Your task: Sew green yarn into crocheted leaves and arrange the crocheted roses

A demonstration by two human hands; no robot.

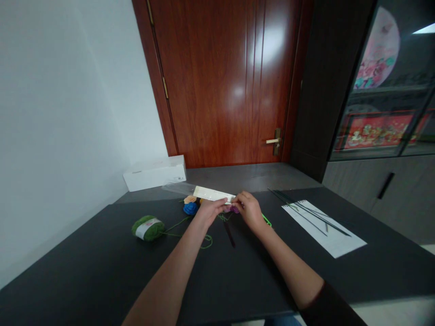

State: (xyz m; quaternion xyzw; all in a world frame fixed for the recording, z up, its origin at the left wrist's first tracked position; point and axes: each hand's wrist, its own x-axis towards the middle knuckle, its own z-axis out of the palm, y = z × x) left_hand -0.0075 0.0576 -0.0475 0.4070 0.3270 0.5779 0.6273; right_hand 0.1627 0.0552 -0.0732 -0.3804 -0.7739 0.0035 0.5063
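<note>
A pale, long card strip [210,193] with small printed marks is raised in front of me, and a clear plastic sleeve [178,187] reaches out from its left end. My left hand [211,211] grips the strip's lower edge near its right part. At the right end, my right hand [248,209] pinches it between thumb and fingers. Just beneath my hands are a purple flower [234,208] and green yarn, partly hidden. A blue rose-like flower [190,208] and a peach flower [190,199] lie left of my left hand.
A green yarn ball [148,227] with a white label sits at the left, its strand trailing right. Below my hands lies a dark, slim stick [229,233]. Dark stems [314,213] cross a white paper sheet [335,242] at the right. A white box [156,174] stands behind.
</note>
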